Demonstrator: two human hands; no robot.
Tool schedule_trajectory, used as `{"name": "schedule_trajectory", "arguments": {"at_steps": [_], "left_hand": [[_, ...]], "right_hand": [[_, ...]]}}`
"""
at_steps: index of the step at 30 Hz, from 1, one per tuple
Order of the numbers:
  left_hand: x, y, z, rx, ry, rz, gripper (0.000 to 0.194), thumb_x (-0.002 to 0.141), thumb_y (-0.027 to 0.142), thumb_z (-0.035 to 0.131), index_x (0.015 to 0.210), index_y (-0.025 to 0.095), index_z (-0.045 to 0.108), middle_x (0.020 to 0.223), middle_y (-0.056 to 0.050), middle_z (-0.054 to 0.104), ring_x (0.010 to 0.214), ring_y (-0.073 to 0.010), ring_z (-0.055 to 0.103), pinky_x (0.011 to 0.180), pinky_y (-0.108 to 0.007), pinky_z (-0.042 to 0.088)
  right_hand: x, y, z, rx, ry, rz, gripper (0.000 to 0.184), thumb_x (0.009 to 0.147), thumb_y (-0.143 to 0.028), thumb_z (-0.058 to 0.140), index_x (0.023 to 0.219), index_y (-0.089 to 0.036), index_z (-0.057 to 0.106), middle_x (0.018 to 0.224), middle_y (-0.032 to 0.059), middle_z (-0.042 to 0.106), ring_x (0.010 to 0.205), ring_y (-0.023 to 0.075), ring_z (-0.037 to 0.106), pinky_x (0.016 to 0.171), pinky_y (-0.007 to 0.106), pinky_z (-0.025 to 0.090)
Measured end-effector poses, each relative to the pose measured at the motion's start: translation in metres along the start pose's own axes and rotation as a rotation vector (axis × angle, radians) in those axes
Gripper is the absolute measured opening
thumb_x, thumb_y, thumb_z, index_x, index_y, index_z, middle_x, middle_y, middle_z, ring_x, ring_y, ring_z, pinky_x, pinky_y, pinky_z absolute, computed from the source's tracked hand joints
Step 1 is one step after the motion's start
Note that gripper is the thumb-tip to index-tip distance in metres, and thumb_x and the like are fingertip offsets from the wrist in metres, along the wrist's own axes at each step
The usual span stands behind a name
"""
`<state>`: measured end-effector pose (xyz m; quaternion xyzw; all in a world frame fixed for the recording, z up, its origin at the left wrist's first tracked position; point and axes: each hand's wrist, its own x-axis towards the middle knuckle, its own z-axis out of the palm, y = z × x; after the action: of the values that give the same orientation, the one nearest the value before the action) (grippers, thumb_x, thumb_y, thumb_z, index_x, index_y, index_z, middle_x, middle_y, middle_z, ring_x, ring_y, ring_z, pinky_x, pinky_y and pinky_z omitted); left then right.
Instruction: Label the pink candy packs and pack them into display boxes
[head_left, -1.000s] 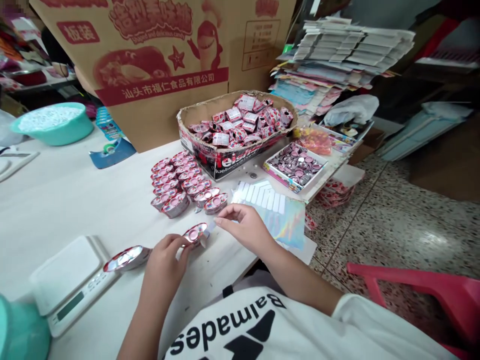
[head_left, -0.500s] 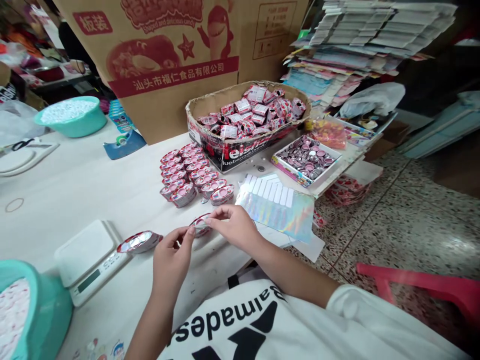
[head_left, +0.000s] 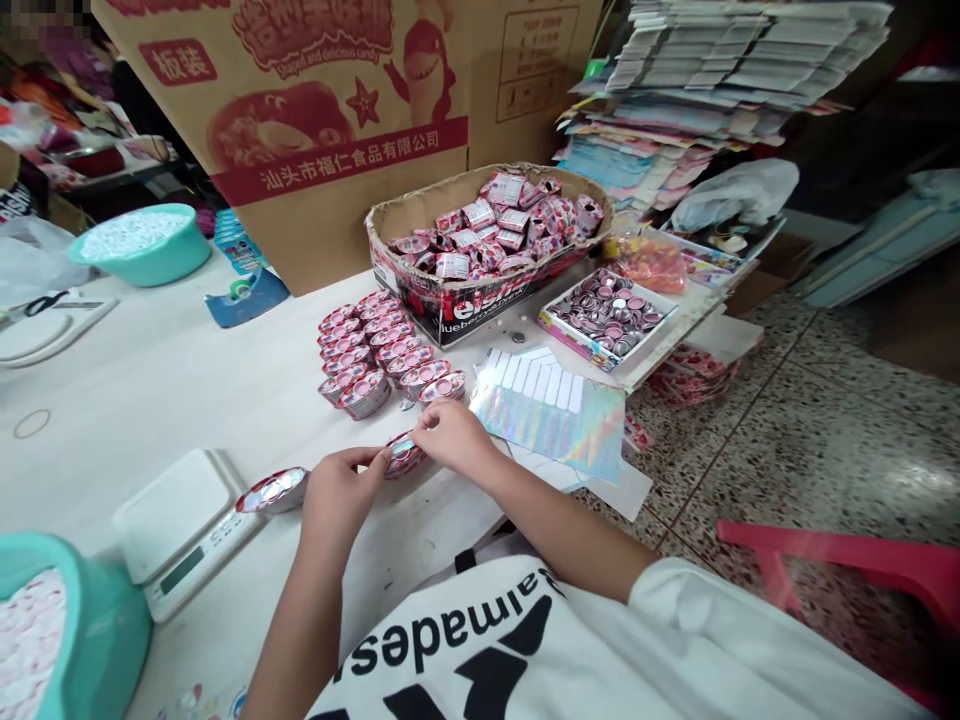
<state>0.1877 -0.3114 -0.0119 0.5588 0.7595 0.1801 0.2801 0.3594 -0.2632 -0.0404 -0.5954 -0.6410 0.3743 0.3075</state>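
Oval container (head_left: 403, 455) sits near the counter's (head_left: 187, 385) near edge, between the two hands. Left hand (head_left: 349, 485) pinches its left end, thumb and finger narrow; right hand (head_left: 454, 435) has fingertips drawn together at its right end, can't tell if gripping anything. Rows of capped containers (head_left: 367, 393) just beyond; shiny sheet (head_left: 574, 437) with white strips at near right corner. Open container (head_left: 276, 490) left of left hand, beside scale (head_left: 172, 515). Box of pink caps (head_left: 574, 345) by right edge.

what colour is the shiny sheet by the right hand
The shiny sheet is pale silvery blue with rainbow sheen; head view.
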Motion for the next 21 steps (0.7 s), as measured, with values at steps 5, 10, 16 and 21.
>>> {"name": "schedule_trajectory", "arguments": {"at_steps": [5, 10, 16, 21], "left_hand": [[0.001, 0.004, -0.001, -0.016, -0.039, -0.027, 0.034, 0.073, 0.051, 0.062, 0.086, 0.022, 0.074, 0.067, -0.001, 0.068, 0.058, -0.0186, 0.057, 0.054, -0.027, 0.037], [0.011, -0.005, -0.005, 0.028, -0.021, -0.031, 0.046, 0.067, 0.055, 0.067, 0.096, 0.022, 0.055, 0.058, 0.008, 0.048, 0.047, -0.0143, 0.047, 0.045, -0.025, 0.029], [0.012, -0.002, -0.002, -0.072, -0.036, 0.117, 0.051, 0.068, 0.064, 0.061, 0.095, 0.021, 0.062, 0.073, 0.001, 0.058, 0.063, -0.0174, 0.057, 0.054, -0.027, 0.042], [0.023, 0.004, 0.013, -0.099, -0.109, 0.101, 0.061, 0.064, 0.071, 0.060, 0.099, 0.022, 0.071, 0.094, -0.007, 0.073, 0.092, -0.0297, 0.067, 0.075, -0.037, 0.054]], "right_hand": [[-0.003, -0.007, -0.004, -0.039, -0.105, 0.102, 0.010, 0.070, -0.023, 0.063, 0.062, -0.019, 0.069, 0.065, 0.0003, 0.069, 0.062, 0.0155, 0.061, 0.055, 0.024, 0.038], [-0.001, -0.007, -0.010, -0.079, -0.097, 0.074, 0.013, 0.069, -0.022, 0.066, 0.082, -0.021, 0.065, 0.074, -0.0019, 0.071, 0.069, 0.0158, 0.062, 0.058, 0.024, 0.037], [0.000, -0.009, -0.016, -0.095, -0.128, 0.020, 0.038, 0.077, -0.020, 0.064, 0.114, -0.025, 0.056, 0.084, -0.0020, 0.072, 0.078, 0.0169, 0.065, 0.064, 0.024, 0.040], [-0.005, -0.015, -0.019, -0.161, -0.222, -0.113, 0.035, 0.081, -0.032, 0.065, 0.116, -0.027, 0.061, 0.096, -0.0006, 0.072, 0.087, 0.0193, 0.066, 0.069, 0.026, 0.043]]}}
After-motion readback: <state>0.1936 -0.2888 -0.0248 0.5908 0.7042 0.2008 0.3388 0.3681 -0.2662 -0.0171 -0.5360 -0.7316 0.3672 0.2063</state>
